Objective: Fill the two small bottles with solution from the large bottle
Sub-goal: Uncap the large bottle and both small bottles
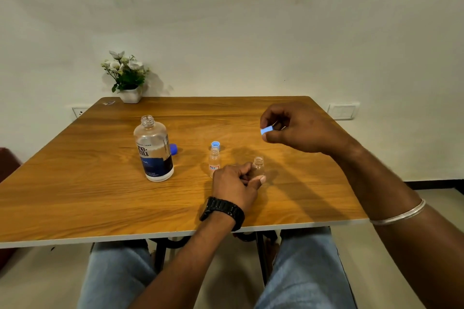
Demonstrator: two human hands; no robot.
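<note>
One large bottle [153, 149], two small bottles [214, 161] [258, 165], three blue caps [173, 149] [215, 144] [266, 130], one potted plant [126, 77].

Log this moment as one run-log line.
left hand holds small bottle upright on table | right hand pinches light-blue cap raised | large bottle uncapped, standing
</note>
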